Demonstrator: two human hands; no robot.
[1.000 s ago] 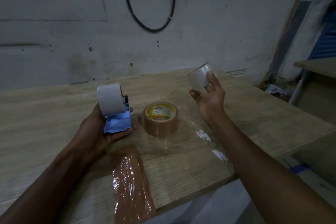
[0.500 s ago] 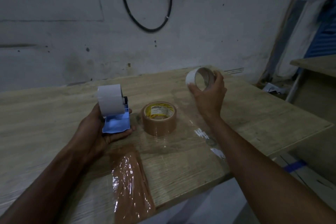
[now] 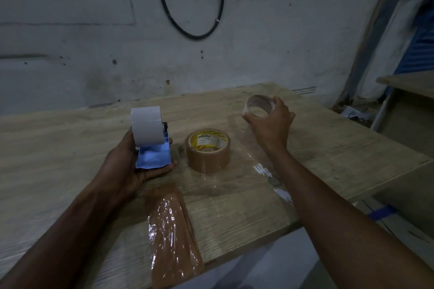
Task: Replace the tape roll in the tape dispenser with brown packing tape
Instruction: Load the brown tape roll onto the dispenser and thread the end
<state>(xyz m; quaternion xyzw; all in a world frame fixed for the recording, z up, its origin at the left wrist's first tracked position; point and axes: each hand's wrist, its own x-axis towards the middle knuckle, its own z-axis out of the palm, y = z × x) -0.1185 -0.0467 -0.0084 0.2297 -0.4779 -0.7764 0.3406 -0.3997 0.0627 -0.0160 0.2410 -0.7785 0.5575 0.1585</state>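
Observation:
My left hand grips the tape dispenser, a white round hub over a blue base, held just above the wooden table. The brown packing tape roll lies flat on the table right beside the dispenser, its yellow-printed core facing up. My right hand holds a nearly used-up clear tape roll by its rim, low over the table to the right of the brown roll, its opening turned toward me.
A crumpled strip of brown tape lies at the table's near edge. Shiny clear tape strips stick to the wood under my right forearm. A black cable hangs on the wall behind. Another table stands at the right.
My right hand has turned over and lowered the clear roll toward the table, from a raised palm-up hold to a palm-down grip. My left hand and the dispenser have stayed put.

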